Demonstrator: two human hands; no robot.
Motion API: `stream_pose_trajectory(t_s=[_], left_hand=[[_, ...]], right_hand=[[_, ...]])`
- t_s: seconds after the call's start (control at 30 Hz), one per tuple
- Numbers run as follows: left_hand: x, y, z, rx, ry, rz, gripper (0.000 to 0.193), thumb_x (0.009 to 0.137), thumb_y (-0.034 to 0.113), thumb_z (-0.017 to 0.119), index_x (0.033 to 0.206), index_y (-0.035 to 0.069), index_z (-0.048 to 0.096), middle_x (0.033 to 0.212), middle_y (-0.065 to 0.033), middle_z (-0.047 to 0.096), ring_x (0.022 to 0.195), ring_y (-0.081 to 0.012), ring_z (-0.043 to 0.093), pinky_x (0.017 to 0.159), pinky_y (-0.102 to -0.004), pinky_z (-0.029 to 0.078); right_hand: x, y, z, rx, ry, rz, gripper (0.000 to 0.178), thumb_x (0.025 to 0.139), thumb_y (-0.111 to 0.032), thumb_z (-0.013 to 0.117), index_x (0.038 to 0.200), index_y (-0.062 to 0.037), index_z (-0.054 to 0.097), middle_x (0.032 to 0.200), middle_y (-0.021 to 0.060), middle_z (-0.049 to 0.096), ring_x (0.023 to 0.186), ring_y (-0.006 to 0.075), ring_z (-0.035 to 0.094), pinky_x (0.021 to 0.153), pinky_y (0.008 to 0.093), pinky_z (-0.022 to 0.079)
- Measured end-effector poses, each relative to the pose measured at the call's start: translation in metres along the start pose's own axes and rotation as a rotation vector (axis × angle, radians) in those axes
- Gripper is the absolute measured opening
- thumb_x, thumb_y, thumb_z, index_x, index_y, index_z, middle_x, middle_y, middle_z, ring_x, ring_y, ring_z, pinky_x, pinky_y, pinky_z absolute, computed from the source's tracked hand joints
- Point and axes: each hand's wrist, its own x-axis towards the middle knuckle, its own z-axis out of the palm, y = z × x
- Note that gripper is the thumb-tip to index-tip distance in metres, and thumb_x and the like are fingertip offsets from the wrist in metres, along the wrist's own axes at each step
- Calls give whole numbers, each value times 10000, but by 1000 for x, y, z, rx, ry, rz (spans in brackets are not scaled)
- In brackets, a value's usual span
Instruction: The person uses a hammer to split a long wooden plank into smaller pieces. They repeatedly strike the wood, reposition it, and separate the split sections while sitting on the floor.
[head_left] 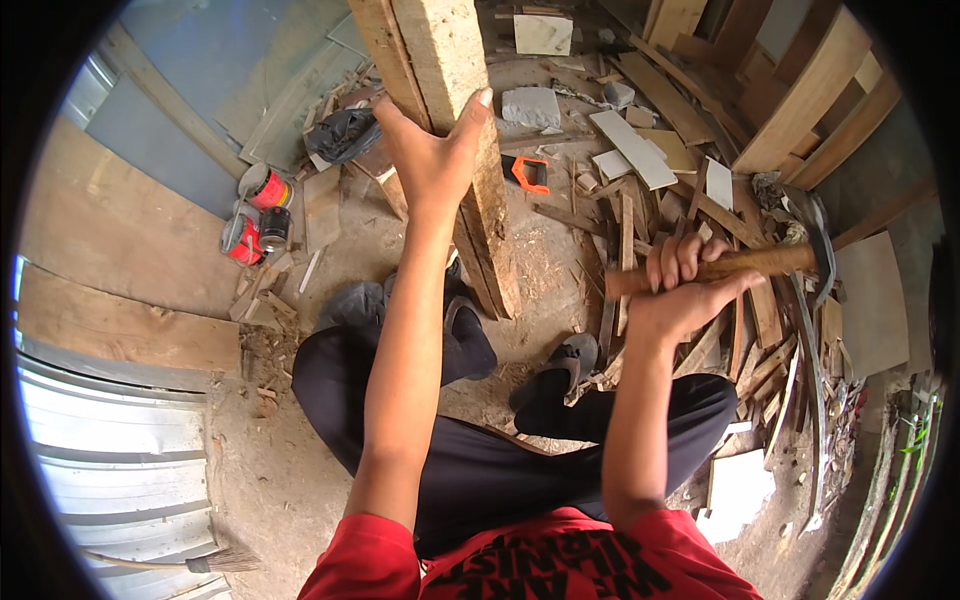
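A rough wooden post [440,60], split by a long lengthwise gap, stands tilted in front of me with its lower end on the ground. My left hand [437,150] grips it from the near side, thumb on the right face and fingers round the left edge. Out to the right, my right hand [690,285] is closed round the wooden handle of a tool [775,262]. Its dark, curved metal head [824,255] points right, apart from the post; the exact kind of head is unclear.
A handsaw with an orange handle [530,175] lies right of the post. Scrap boards [635,150] and offcuts crowd the right side. Red paint cans [242,238] and a black plastic bag [345,135] are at left. A broom [220,562] lies near the lower left.
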Motion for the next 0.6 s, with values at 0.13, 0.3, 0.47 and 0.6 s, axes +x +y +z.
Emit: stream_pose_trajectory(t_s=[0.13,0.3,0.47,0.6], left_hand=[[-4,7,19,57,24,-35,803,755,331,861,1213,-101,363,1152,-241,520,1068,-294,550,942,-423,449],[3,3,6,131,135,-64,874,753,358,865,1256,-141,353,1202,-276,532,1111,-320,568,975,-401,447],[-2,6,-1,104,166,-104,884,752,357,865,1268,-142,348,1221,-272,512,1153,-318,543,995,-411,431],[-2,15,-1,122,164,-131,893,744,355,871,1263,-142,341,1208,-274,501,1146,-320,537,995,-420,428]], right_hand=[[-87,104,-46,-175,-12,250,618,960,-728,309,775,-148,415,568,-47,339,429,89,306,382,251,253],[-174,102,-87,-610,-160,871,700,923,-784,295,623,-156,374,511,-46,319,376,88,324,347,270,208],[-46,12,-21,-278,-10,324,587,986,-685,327,800,-145,463,554,-60,322,403,73,279,344,254,192],[0,3,1,85,165,8,581,983,-694,309,845,-150,457,589,-37,334,443,79,280,364,243,223]])
